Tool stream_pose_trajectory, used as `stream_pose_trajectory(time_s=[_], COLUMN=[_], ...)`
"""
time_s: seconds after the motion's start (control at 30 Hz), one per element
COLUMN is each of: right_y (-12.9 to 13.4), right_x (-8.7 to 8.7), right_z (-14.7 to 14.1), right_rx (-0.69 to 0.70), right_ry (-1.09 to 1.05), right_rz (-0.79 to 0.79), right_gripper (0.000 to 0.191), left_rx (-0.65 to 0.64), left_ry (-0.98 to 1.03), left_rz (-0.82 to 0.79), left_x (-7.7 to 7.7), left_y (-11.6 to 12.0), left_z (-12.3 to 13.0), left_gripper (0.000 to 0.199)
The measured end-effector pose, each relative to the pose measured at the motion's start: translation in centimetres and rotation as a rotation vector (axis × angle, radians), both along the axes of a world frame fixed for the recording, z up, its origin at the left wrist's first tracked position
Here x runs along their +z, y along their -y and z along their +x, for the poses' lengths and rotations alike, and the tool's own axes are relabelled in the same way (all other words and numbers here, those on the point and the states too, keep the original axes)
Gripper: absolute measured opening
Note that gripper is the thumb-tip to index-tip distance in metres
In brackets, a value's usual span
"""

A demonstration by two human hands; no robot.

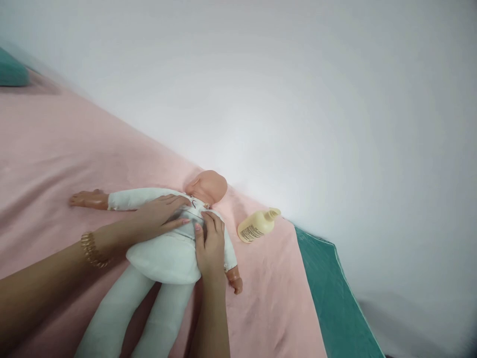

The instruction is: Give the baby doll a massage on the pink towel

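A baby doll (164, 256) with a white cloth body lies on a pink sheet, its bald head toward the wall and the back of the head showing. Across the left side of its upper back rests my left hand (162, 214), fingers stretched out and thumb apart. My right hand (210, 243) lies on the right side of the same back, its fingers extended and the thumb pointing up. Both palms touch the cloth, and neither hand grips anything. To the right of the doll, a pale yellow lotion bottle (257, 226) lies tilted on the sheet.
The pink sheet (272, 298) covers the surface up to a white wall (298, 99). A green surface (328, 283) shows beyond its right edge. At the far left sits a green object (13, 69), cut off by the frame. A gold bracelet (91, 248) circles my left wrist.
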State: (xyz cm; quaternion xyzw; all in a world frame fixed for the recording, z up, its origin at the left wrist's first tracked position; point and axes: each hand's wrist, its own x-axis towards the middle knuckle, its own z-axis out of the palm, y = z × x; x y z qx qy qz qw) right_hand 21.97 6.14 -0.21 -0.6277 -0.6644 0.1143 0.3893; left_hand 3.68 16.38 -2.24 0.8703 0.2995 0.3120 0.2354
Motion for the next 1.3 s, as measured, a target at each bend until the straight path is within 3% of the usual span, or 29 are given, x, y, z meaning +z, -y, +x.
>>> stream_pose_trajectory(time_s=[0.23, 0.93, 1.2, 1.3], right_y=[-0.3, -0.6, -0.3, 0.1], right_x=[-0.1, -0.4, -0.6, -0.8], right_z=[0.2, -0.1, -0.2, -0.2], right_rx=[0.045, 0.031, 0.006, -0.007], right_ry=[-0.005, 0.077, 0.017, -0.024], right_rz=[-0.076, -0.150, -0.123, -0.086], right_gripper=[0.040, 0.047, 0.053, 0.053], left_rx=[-0.013, 0.050, 0.212, 0.315], left_ry=[-0.057, -0.080, 0.177, 0.121], left_rz=[-0.002, -0.095, -0.176, -0.100], left_x=[-0.6, -0.1, 1.2, 2.3], left_y=[-0.2, 0.2, 0.9, 1.0], left_z=[0.0, 0.2, 0.3, -0.5], left_gripper=[0.048, 0.055, 0.047, 0.044])
